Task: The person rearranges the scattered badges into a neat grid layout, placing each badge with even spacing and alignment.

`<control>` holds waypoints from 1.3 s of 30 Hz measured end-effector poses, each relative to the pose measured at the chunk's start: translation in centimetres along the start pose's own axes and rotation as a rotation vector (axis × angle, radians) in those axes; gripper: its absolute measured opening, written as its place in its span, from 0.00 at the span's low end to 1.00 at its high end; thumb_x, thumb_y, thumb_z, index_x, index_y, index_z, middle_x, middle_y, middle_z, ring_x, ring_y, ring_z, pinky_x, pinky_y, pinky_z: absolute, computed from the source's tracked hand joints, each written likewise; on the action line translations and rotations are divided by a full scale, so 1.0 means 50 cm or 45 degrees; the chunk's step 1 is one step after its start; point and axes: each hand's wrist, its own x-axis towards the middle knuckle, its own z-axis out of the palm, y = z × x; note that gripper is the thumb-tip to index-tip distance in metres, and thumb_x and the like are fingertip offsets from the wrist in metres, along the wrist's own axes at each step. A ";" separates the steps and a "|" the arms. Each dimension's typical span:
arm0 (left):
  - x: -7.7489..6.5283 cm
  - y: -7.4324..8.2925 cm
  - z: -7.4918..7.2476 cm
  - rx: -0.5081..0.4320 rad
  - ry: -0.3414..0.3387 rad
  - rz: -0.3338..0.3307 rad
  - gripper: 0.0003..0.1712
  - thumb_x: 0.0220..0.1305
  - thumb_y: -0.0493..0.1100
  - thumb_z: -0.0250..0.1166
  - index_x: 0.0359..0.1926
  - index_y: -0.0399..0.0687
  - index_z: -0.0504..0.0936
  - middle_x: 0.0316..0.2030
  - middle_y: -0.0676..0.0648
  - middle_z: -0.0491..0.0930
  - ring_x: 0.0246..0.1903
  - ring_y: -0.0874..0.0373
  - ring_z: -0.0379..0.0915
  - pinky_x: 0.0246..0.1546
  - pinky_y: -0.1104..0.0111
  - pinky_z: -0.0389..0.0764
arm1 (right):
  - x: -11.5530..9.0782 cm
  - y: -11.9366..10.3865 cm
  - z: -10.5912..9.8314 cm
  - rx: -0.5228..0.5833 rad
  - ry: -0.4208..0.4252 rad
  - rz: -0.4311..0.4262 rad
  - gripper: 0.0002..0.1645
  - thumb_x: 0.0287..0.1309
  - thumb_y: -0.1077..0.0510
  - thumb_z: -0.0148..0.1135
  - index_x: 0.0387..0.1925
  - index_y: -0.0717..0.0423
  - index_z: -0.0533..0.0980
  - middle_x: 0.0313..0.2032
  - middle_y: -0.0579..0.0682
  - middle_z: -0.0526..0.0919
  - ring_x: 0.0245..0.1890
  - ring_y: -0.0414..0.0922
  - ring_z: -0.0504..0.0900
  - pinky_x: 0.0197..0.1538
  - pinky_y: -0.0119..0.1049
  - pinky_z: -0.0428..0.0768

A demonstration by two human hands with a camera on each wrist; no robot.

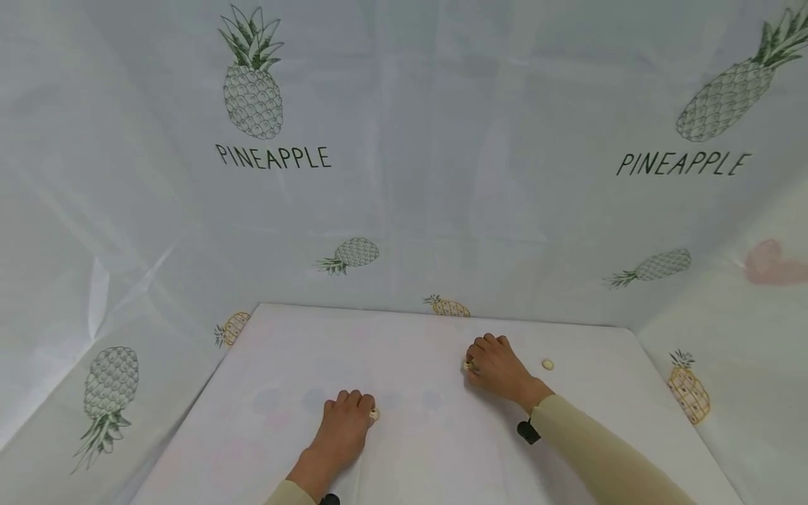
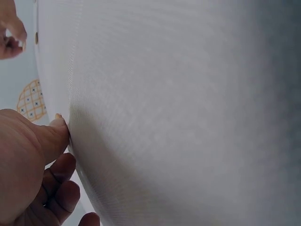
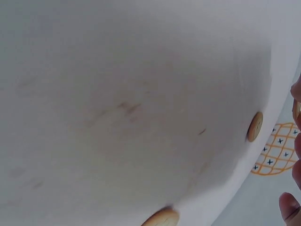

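Several small round wooden buttons lie at or near the hands. My left hand (image 1: 343,429) is low over the table, thumb and fingertips down at the cloth. It pinches a button (image 1: 374,414), whose pale edge shows just beyond the thumb in the left wrist view; the fingers hide the rest. Farther off, my right hand (image 1: 499,366) pinches a button (image 3: 296,109) at the right edge of the right wrist view. On the cloth beneath its fingertips is a button (image 3: 255,126) with small holes. Another button (image 1: 547,364) rests to the right of that hand.
White cloth covers the table (image 1: 429,449). Behind it and at both sides hang pale sheets (image 1: 442,175) printed with pineapples. The table's back edge runs just beyond my right hand. A dark strap piece (image 1: 528,431) hangs beneath the right wrist.
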 end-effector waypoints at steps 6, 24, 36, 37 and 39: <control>-0.001 -0.004 0.002 -0.011 -0.010 -0.001 0.09 0.73 0.46 0.67 0.47 0.48 0.79 0.36 0.52 0.73 0.38 0.56 0.62 0.38 0.58 0.67 | 0.038 -0.014 0.023 0.038 -0.098 0.026 0.09 0.61 0.51 0.74 0.38 0.50 0.83 0.40 0.45 0.83 0.41 0.46 0.73 0.48 0.48 0.71; -0.003 -0.001 -0.004 -0.021 -0.034 -0.027 0.11 0.70 0.49 0.70 0.46 0.51 0.79 0.41 0.51 0.77 0.39 0.57 0.65 0.39 0.59 0.70 | 0.057 -0.024 0.045 0.146 -0.156 0.095 0.06 0.57 0.54 0.73 0.36 0.49 0.84 0.37 0.45 0.83 0.39 0.45 0.73 0.46 0.48 0.70; -0.009 -0.006 0.004 -0.030 0.009 -0.001 0.11 0.70 0.49 0.70 0.44 0.53 0.76 0.39 0.54 0.74 0.37 0.59 0.60 0.38 0.60 0.67 | 0.064 -0.025 0.046 0.181 -0.236 0.157 0.06 0.58 0.52 0.71 0.36 0.48 0.85 0.37 0.43 0.83 0.39 0.44 0.73 0.49 0.49 0.70; -0.008 -0.006 0.005 -0.023 0.020 0.002 0.11 0.70 0.49 0.70 0.44 0.53 0.77 0.39 0.54 0.74 0.37 0.59 0.60 0.38 0.61 0.67 | 0.064 -0.025 0.047 0.179 -0.236 0.154 0.06 0.58 0.52 0.72 0.36 0.48 0.85 0.37 0.42 0.83 0.39 0.44 0.72 0.49 0.49 0.70; -0.008 -0.006 0.006 -0.013 0.040 0.010 0.11 0.69 0.49 0.70 0.44 0.52 0.77 0.38 0.54 0.74 0.37 0.59 0.60 0.37 0.61 0.66 | 0.065 -0.024 0.049 0.169 -0.233 0.143 0.06 0.58 0.52 0.72 0.36 0.48 0.85 0.37 0.42 0.83 0.39 0.43 0.72 0.49 0.48 0.70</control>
